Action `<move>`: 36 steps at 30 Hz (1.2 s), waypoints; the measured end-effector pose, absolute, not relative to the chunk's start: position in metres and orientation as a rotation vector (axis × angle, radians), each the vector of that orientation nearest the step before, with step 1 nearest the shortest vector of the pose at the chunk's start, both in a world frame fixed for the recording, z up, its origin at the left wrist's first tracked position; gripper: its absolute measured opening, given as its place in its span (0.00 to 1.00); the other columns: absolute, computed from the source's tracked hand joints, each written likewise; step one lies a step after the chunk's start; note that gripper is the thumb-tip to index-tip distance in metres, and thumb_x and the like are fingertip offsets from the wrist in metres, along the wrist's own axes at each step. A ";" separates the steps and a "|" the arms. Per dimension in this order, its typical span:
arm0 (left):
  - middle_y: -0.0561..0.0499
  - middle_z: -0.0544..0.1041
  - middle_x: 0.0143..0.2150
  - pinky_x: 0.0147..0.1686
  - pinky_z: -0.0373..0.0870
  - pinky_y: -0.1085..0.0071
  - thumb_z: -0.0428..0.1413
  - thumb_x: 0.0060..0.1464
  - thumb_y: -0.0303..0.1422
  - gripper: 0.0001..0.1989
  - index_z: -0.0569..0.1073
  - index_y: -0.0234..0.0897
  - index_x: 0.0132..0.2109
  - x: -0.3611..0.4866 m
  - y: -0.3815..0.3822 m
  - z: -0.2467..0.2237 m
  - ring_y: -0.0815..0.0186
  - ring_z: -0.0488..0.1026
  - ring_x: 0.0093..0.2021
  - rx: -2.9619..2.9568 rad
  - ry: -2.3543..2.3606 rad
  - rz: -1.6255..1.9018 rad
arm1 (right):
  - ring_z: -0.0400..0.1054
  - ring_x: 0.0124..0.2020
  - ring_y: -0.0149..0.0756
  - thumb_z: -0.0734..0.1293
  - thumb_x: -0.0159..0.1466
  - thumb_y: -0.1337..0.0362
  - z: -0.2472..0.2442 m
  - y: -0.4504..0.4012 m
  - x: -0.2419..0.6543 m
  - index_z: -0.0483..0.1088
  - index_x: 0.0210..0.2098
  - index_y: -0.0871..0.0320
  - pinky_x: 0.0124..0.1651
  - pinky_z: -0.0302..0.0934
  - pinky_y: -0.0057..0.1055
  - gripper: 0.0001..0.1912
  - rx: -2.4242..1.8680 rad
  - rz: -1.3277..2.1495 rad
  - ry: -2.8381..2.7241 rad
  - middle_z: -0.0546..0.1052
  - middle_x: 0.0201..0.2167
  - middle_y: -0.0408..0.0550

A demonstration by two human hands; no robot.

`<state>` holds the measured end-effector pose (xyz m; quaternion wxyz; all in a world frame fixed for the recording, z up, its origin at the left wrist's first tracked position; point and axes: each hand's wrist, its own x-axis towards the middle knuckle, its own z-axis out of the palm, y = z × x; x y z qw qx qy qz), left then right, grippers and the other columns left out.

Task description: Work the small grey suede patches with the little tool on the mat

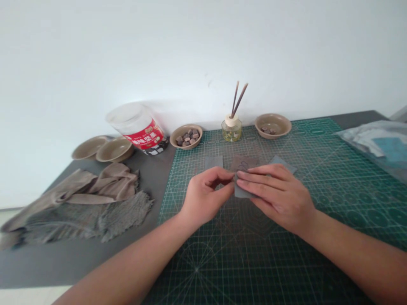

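A small grey sheet, seemingly sandpaper, is under the fingers of my right hand, which are closed together over it. My left hand is closed in a pinch at the sheet's left edge. Whatever lies between its thumb and forefinger is hidden. Just behind the hands, a brownish square sheet with dark handwriting lies on the green cutting mat. Two more grey sheets are on the mat, a left one and a right one partly covered by my right hand.
One bowl holds several small brown stone-like pieces; another holds a few. Between them stands a reed diffuser. On the left are a red-labelled plastic tub, two more bowls and crumpled cloths. A plastic bag lies right.
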<state>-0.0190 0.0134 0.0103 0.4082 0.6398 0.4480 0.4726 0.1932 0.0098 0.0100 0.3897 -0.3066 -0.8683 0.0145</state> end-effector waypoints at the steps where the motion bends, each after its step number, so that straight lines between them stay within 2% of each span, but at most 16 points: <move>1: 0.50 0.81 0.35 0.37 0.73 0.71 0.64 0.53 0.27 0.02 0.78 0.36 0.36 -0.018 0.013 0.011 0.67 0.76 0.35 1.592 1.115 1.209 | 0.75 0.52 0.44 0.68 0.67 0.69 0.009 0.012 0.194 0.75 0.54 0.50 0.54 0.68 0.46 0.18 -0.829 0.034 -2.194 0.81 0.52 0.44; 4: 0.49 0.80 0.36 0.37 0.73 0.71 0.64 0.54 0.28 0.05 0.74 0.36 0.34 -0.016 0.014 0.014 0.67 0.76 0.36 1.538 1.037 1.253 | 0.77 0.47 0.43 0.68 0.66 0.71 0.008 0.015 0.196 0.76 0.50 0.51 0.51 0.69 0.45 0.15 -0.996 0.080 -2.056 0.83 0.48 0.45; 8: 0.50 0.79 0.36 0.37 0.74 0.70 0.64 0.53 0.27 0.07 0.71 0.37 0.35 -0.016 0.015 0.010 0.67 0.76 0.36 1.558 0.972 1.245 | 0.77 0.48 0.39 0.66 0.66 0.73 0.012 0.009 0.188 0.74 0.48 0.50 0.51 0.71 0.40 0.14 -0.978 0.240 -1.916 0.82 0.50 0.44; 13: 0.50 0.78 0.36 0.40 0.73 0.69 0.64 0.54 0.28 0.06 0.73 0.37 0.34 -0.017 0.013 0.008 0.66 0.76 0.38 1.651 0.989 1.238 | 0.75 0.53 0.38 0.66 0.67 0.73 0.014 0.002 0.179 0.72 0.55 0.52 0.55 0.70 0.37 0.19 -0.800 0.235 -2.028 0.81 0.52 0.46; 17: 0.49 0.79 0.36 0.39 0.73 0.69 0.64 0.56 0.28 0.05 0.74 0.37 0.34 -0.017 0.011 0.012 0.66 0.76 0.37 1.689 0.980 1.264 | 0.77 0.50 0.38 0.65 0.68 0.72 0.013 0.001 0.181 0.70 0.60 0.52 0.53 0.71 0.37 0.22 -0.846 0.201 -2.062 0.82 0.50 0.47; 20: 0.49 0.79 0.36 0.38 0.72 0.68 0.64 0.55 0.29 0.05 0.75 0.37 0.34 -0.019 0.011 0.013 0.66 0.76 0.37 1.740 0.977 1.276 | 0.77 0.51 0.38 0.64 0.69 0.73 0.013 0.000 0.181 0.69 0.62 0.51 0.54 0.71 0.38 0.24 -0.821 0.224 -2.062 0.81 0.52 0.47; 28: 0.50 0.76 0.34 0.35 0.71 0.69 0.65 0.56 0.31 0.08 0.73 0.37 0.33 -0.020 0.014 0.015 0.67 0.73 0.34 1.719 0.969 1.355 | 0.78 0.42 0.39 0.66 0.67 0.69 0.009 0.004 0.177 0.76 0.49 0.52 0.47 0.71 0.38 0.13 -1.068 0.427 -1.960 0.83 0.43 0.46; 32: 0.49 0.74 0.37 0.38 0.71 0.69 0.64 0.55 0.30 0.07 0.72 0.37 0.35 -0.023 0.018 0.014 0.67 0.72 0.38 1.710 0.912 1.374 | 0.75 0.31 0.34 0.70 0.63 0.67 0.012 0.002 0.177 0.74 0.42 0.52 0.34 0.68 0.29 0.08 -1.090 0.766 -1.940 0.81 0.33 0.40; 34: 0.50 0.74 0.37 0.38 0.72 0.70 0.64 0.55 0.28 0.07 0.72 0.37 0.37 -0.024 0.020 0.013 0.67 0.72 0.38 1.680 0.886 1.356 | 0.74 0.30 0.33 0.71 0.62 0.65 0.011 0.002 0.177 0.72 0.43 0.52 0.32 0.66 0.28 0.10 -1.071 0.939 -2.062 0.80 0.32 0.39; 36: 0.52 0.74 0.36 0.38 0.72 0.72 0.64 0.54 0.26 0.09 0.72 0.38 0.40 -0.024 0.021 0.012 0.69 0.73 0.36 1.646 0.888 1.324 | 0.74 0.35 0.38 0.73 0.60 0.63 0.008 0.004 0.177 0.71 0.47 0.53 0.38 0.68 0.33 0.16 -1.122 0.897 -2.153 0.80 0.36 0.43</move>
